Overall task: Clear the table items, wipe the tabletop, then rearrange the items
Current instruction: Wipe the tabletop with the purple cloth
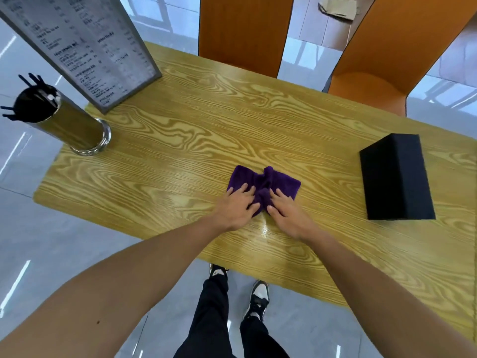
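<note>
A purple cloth [268, 180] lies bunched in the middle of the wooden table [180, 130]. My left hand [238, 206] presses on its near left part and my right hand [284, 209] on its near right part, fingers curled into the fabric. A tall framed menu stand [85, 47] stands at the far left. A metal cylinder holder [69, 122] with black straws stands at the left edge. A black box [396, 177] rests at the right.
Two orange chairs [242, 34] [374, 73] stand at the far side of the table. Grey tiled floor surrounds it. My legs and shoes [255, 295] are at the near edge.
</note>
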### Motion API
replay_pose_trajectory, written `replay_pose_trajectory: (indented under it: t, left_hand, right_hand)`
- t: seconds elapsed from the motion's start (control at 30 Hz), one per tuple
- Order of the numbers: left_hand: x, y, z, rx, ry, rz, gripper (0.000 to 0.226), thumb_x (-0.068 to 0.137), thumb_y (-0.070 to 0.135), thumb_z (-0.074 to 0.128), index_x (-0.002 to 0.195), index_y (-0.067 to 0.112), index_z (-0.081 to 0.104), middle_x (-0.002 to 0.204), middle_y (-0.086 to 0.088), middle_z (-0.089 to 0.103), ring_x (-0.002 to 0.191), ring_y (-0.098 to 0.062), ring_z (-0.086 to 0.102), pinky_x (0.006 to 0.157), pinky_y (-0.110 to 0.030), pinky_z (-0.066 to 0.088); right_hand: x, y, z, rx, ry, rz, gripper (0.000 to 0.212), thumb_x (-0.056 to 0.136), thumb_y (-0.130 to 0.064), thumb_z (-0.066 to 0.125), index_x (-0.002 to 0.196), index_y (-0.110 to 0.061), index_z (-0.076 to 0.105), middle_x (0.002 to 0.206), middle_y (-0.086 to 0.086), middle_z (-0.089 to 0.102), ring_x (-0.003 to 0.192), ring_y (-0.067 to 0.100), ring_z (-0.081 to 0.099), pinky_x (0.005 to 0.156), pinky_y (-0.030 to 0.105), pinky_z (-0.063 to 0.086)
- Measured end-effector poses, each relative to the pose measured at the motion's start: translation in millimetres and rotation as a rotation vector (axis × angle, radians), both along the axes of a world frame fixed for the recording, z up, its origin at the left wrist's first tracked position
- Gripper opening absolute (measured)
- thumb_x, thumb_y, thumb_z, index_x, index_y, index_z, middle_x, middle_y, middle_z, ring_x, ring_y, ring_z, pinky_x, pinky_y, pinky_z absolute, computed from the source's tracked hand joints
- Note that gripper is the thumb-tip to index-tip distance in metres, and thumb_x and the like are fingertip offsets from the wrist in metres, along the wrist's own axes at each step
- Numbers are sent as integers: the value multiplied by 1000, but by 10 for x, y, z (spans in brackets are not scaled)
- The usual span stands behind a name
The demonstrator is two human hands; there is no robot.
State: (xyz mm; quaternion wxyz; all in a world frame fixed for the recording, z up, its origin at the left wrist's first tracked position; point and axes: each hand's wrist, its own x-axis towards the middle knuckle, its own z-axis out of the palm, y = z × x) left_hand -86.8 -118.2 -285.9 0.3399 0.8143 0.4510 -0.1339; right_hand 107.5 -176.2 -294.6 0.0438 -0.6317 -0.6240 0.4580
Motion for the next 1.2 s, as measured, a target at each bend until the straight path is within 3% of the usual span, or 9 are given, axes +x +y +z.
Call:
replay_pose_trajectory:
  t: [0.43, 0.57, 0.67, 0.77, 0.97, 1.2]
  left_hand:
    - [-36, -1295, -96, 99, 43, 89, 50, 107, 43, 26, 153, 24, 35, 166, 9, 18, 154, -13, 5, 124, -41, 10]
    - [-109, -1683, -131, 101, 32, 104, 54, 106, 45, 21, 156, 26, 30, 166, 9, 19, 154, -14, 6, 125, -41, 9]
    - [-162, -1894, -176, 126, 7, 107, 62, 101, 49, 12, 155, 27, 31, 164, 9, 25, 154, -15, 10, 124, -43, 13]
    - [-199, -1909, -211, 152, 3, 98, 61, 102, 49, 14, 155, 27, 33, 163, 8, 27, 153, -16, 14, 123, -45, 19]
    - [-280, -1823, -242, 195, 20, 26, 54, 104, 43, 24, 152, 25, 40, 159, 8, 34, 150, -17, 25, 119, -44, 30]
    - [-354, -1385, -249, 193, -22, 19, 64, 100, 45, 9, 155, 23, 33, 163, 8, 25, 153, -17, 14, 123, -44, 20]
  right_hand:
    - [-110, -1093, -55, 96, -118, 128, 54, 109, -38, 28, 160, -23, 22, 166, -10, 14, 155, 10, 3, 127, 37, 9]
    - [-129, -1437, -40, 101, -172, 206, 56, 108, -42, 23, 161, -23, 19, 164, -15, 6, 154, 6, -4, 127, 33, 3]
    - [-141, -1608, -47, 117, -245, 267, 59, 107, -46, 17, 161, -24, 13, 162, -16, -2, 150, 1, -13, 122, 25, -10]
    - [-133, -1620, -36, 134, -291, 302, 57, 108, -47, 14, 161, -26, 8, 163, -16, -3, 147, -2, -18, 117, 20, -16]
    - [-125, -1573, -92, 153, -324, 336, 74, 98, -58, -10, 161, -25, 9, 166, -15, -1, 150, 1, -16, 122, 25, -13]
    - [-268, -1217, -105, 166, -330, 274, 65, 104, -51, 6, 162, -21, 11, 168, -10, 4, 151, 2, -13, 123, 26, -8]
